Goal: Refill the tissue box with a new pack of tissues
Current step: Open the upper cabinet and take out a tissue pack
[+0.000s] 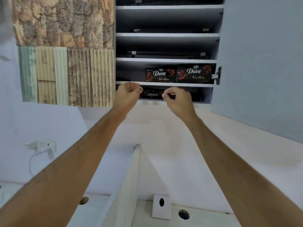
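Note:
Two black tissue packs with red flowers and white lettering, one on the left (159, 75) and one on the right (194, 74), lie side by side on a shelf of the open wall cabinet. A third dark pack (153, 94) lies on the lowest shelf, partly hidden by my hands. My left hand (128, 94) is raised in front of that shelf's left end, fingers loosely curled and holding nothing. My right hand (177, 99) hovers just before the lowest pack, thumb and fingers slightly apart, gripping nothing. A white tissue box (161, 206) with a dark oval slot stands on the counter below.
The cabinet door (262, 63) hangs open on the right, with a metal hinge (217, 76). Upper shelves hold flat dark items. Stone-patterned panels (65, 46) cover the wall to the left. A white partition edge (131, 177) rises between my arms. A wall plug with a cable (42, 147) sits lower left.

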